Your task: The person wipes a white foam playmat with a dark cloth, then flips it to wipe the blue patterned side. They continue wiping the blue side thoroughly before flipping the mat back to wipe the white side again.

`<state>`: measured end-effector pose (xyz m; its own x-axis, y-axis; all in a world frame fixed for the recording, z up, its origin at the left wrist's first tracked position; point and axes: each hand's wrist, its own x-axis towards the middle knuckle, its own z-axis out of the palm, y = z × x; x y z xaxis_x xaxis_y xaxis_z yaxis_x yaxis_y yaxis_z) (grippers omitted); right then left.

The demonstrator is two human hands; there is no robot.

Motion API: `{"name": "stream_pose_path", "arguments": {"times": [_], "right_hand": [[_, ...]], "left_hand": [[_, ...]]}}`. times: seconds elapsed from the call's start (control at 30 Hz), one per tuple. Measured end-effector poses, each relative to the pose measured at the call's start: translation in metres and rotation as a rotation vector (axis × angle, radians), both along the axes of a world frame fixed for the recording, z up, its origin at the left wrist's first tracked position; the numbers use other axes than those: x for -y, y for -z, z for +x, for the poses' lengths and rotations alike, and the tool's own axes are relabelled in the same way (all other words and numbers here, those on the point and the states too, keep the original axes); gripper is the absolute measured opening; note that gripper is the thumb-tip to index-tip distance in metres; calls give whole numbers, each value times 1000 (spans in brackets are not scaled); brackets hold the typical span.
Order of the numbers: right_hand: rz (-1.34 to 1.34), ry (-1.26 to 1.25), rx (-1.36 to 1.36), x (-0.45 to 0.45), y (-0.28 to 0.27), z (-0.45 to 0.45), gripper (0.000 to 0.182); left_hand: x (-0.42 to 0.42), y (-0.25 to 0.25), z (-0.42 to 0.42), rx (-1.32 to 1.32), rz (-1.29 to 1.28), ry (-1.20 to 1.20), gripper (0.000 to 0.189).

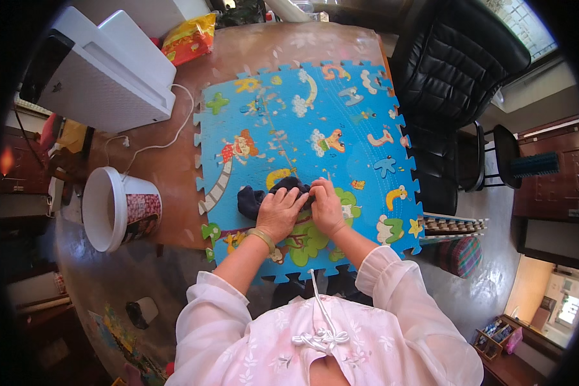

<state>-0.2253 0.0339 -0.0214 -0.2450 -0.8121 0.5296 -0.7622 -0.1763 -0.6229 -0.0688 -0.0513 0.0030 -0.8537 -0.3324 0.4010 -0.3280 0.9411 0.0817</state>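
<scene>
A small bundle of dark navy cloth (250, 201) lies rumpled on a blue foam play mat (289, 144) printed with cartoon figures and letters. My left hand (281, 214) is over the middle of the cloth, its fingers curled onto the fabric. At the bundle's right end, my right hand (325, 206) has its thumb and fingers bent together on the cloth's edge. The fingertips of both hands nearly meet there. Part of the cloth is hidden beneath my hands, so its exact kind cannot be told.
Left of the mat stand a white plastic bucket (107, 210) and a large white appliance (111, 72) with a cord (186, 113) on the brown table (183, 193). A yellow-red packet (191, 38) sits behind. On the right is a black padded chair (427, 140).
</scene>
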Motion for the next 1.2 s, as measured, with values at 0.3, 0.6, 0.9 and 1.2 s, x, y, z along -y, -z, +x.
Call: {"name": "stream_pose_path", "arguments": {"times": [0.3, 0.6, 0.9, 1.2], "right_hand": [[76, 58, -201, 1, -10, 4, 49], [160, -362, -572, 28, -44, 66, 66], [178, -9, -646, -8, -38, 6, 52], [376, 56, -659, -44, -32, -21, 62]], "left_hand": [[4, -39, 19, -195, 450, -65, 68], [38, 11, 75, -404, 299, -545, 44], [63, 37, 54, -240, 288, -616, 43], [77, 37, 20, -62, 129, -587, 53]]}}
